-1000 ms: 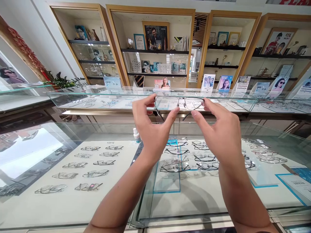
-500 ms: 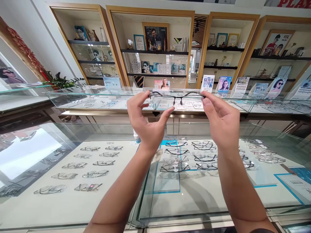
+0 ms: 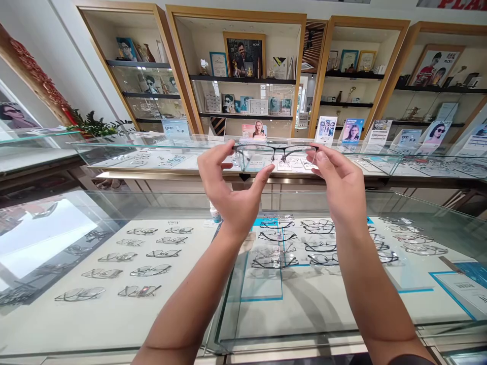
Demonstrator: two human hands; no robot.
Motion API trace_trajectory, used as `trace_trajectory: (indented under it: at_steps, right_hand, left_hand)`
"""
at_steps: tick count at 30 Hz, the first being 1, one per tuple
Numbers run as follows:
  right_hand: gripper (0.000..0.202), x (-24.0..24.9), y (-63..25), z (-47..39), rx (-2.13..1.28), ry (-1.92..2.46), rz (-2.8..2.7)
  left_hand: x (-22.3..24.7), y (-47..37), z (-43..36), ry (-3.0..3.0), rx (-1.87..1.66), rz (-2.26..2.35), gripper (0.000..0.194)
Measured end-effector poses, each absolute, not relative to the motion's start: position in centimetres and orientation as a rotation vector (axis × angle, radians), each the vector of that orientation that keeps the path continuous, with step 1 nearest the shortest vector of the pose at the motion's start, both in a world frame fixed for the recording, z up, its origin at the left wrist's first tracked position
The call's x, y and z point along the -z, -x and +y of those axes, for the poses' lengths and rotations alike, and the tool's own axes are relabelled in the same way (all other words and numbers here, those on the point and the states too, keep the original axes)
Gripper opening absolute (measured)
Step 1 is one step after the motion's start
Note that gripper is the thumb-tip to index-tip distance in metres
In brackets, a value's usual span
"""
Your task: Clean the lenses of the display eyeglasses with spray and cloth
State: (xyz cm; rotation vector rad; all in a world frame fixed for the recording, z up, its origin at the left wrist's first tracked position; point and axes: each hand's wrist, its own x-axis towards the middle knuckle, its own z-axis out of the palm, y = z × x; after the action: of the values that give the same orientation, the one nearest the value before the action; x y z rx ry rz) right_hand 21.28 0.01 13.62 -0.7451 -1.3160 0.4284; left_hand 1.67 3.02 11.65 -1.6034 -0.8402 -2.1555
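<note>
A pair of eyeglasses with a dark half-rim top and clear lenses is held up in the air, above the near glass display case. My left hand grips its left end with the fingers, while the thumb points away to the right, apart from the frame. At the other end, my right hand pinches the frame between thumb and fingers. Inside the case below my hands lie several rows of eyeglasses, some partly hidden by my right forearm.
More eyeglasses lie in the left part of the near case. A second glass counter runs behind it, with upright leaflets on top. Wooden shelves line the wall. A green plant stands far left.
The eyeglasses have tilted, so their lenses and top rim face me more fully. My right hand has shifted slightly left; my left hand stays nearly in place.
</note>
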Motion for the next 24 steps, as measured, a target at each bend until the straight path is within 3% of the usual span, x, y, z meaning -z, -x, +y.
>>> trace_trajectory:
  at_steps: [6,24]
  right_hand:
    - [0.031,-14.1,-20.7,-1.1,-0.307,0.755,-1.299]
    - [0.025,-14.4,-20.6,-2.2,-0.39,0.664,-1.318]
  left_hand:
    - [-11.5,-1.1,4.1,1.759,2.294,-0.706,0.07]
    - [-11.0,-1.1,6.1,2.09,2.519,-0.639,0.069]
